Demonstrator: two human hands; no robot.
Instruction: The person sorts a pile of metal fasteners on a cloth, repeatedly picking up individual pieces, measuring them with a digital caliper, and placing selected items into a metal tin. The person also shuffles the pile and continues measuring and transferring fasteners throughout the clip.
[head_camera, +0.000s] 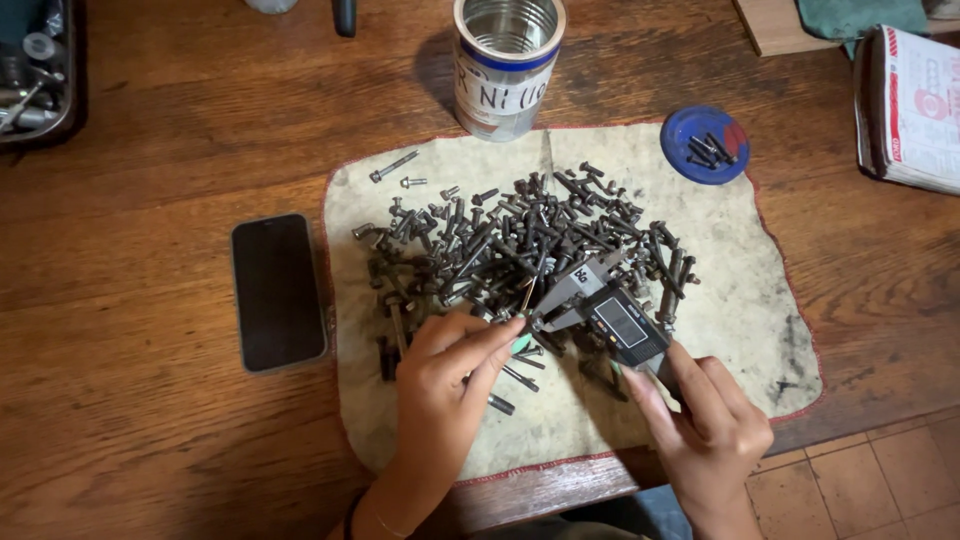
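Head view: a small dark bolt is pinched by the left hand over the bolt heap on the stained cloth; a grey digital caliper, jaws at the bolt, is gripped by the right hand.

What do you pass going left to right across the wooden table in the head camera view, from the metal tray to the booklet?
Metal tray of parts → black phone → pile of bolts on the cloth → blue lid → booklet.
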